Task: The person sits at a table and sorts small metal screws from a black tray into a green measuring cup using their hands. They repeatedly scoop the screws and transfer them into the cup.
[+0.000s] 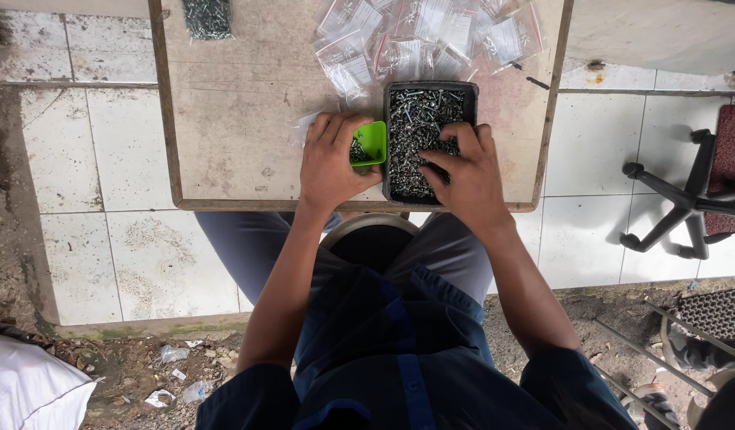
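Fingers [336, 131] of your left hand [329, 163] are curled down over a small green scoop [373, 142], gripping it on the wooden table [224, 119]; a few screws [357, 151] sit in the scoop. Under that hand lies a clear bag [304, 127], mostly hidden. Just right of the scoop, touching or nearly so, is the black tray [390, 143] full of loose screws [419, 119]. Your right hand [467, 171] rests inside the tray, fingers bent into the pile; can't tell whether they actually pinch any screws. Behind the tray: a heap of filled clear packets [431, 36]. Far left at the table's back edge, another pile of screws [207, 16]. Right, off the table, an office chair base [678, 203].

Risks, judged: the tray sits close to the near table edge, so a hard push from your right hand could tip it into your lap. The scoop is small and tilted, so screws may spill.
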